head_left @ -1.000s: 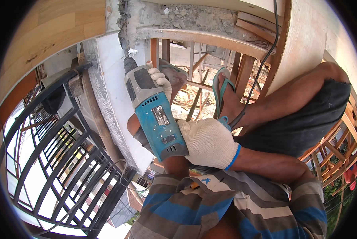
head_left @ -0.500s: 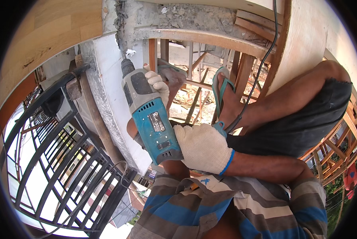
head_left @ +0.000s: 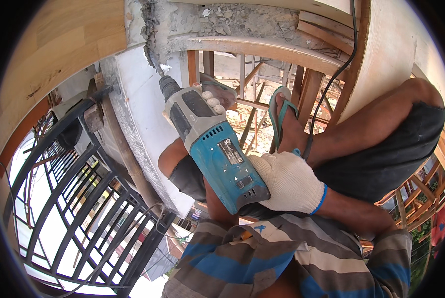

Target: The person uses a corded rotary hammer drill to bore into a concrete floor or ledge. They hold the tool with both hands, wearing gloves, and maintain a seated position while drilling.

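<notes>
Drill held in both gloved hands against broken concrete.
The right hand clamped the drill rear; the left hand gripped its front; bit pointed at 11 o'clock into the concrete.

One drill, seemingly two gloves.

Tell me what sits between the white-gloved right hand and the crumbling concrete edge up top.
In the head view, the blue-and-grey power drill spans that stretch: the right hand grips its rear, the left hand steadies its front, and its bit meets the broken concrete edge.
</notes>
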Motion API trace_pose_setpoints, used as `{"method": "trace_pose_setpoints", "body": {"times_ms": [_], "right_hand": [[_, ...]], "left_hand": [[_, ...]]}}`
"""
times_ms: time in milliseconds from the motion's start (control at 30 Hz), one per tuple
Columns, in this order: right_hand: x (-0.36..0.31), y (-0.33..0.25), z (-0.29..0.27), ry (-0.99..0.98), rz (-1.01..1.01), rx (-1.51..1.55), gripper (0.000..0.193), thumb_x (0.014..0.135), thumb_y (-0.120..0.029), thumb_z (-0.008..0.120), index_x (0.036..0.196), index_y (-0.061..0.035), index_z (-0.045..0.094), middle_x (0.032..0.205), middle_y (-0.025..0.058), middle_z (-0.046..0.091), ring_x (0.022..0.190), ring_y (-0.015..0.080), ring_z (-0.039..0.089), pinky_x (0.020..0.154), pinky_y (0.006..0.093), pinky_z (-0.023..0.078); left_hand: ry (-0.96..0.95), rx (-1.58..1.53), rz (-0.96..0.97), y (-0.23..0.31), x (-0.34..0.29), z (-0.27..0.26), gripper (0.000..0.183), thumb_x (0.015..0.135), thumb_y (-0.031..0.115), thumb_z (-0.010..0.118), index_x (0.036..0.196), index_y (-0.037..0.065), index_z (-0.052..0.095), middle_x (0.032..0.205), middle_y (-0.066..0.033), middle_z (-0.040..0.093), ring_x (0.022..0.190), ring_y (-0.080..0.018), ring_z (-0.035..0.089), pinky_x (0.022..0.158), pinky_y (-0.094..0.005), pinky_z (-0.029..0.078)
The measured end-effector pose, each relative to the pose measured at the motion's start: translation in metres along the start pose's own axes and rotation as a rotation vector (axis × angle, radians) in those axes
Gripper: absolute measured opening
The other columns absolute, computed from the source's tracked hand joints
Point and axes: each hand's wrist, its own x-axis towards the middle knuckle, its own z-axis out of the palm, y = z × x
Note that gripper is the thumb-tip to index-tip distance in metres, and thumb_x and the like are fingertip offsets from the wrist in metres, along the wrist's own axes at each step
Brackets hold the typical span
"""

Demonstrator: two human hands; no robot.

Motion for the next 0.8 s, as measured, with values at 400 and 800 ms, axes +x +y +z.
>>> {"method": "trace_pose_setpoints", "body": {"times_ms": [400, 800], "right_hand": [[0.021, 0.009, -0.023, -0.048, 0.03, 0.02, 0.041, 0.087, -0.034, 0.08, 0.114, -0.0053, 0.068, 0.085, 0.0186, 0.074, 0.08, 0.0392, 0.077, 0.071, 0.0499, 0.061], [0.03, 0.004, -0.016, -0.059, -0.006, -0.011, 0.04, 0.087, -0.031, 0.076, 0.111, -0.0006, 0.066, 0.082, 0.019, 0.074, 0.076, 0.0374, 0.078, 0.065, 0.0488, 0.061]], "left_hand": [[0.05, -0.086, -0.061, 0.005, 0.022, 0.01, 0.036, 0.117, 0.034, 0.05, 0.139, 0.011, 0.066, 0.118, -0.0064, 0.073, 0.111, -0.0218, 0.072, 0.102, -0.0372, 0.061], [-0.087, -0.028, -0.035, 0.021, 0.03, 0.002, 0.049, 0.112, 0.034, 0.062, 0.152, 0.006, 0.055, 0.121, -0.0103, 0.07, 0.114, -0.0241, 0.07, 0.099, -0.0394, 0.061]]}}
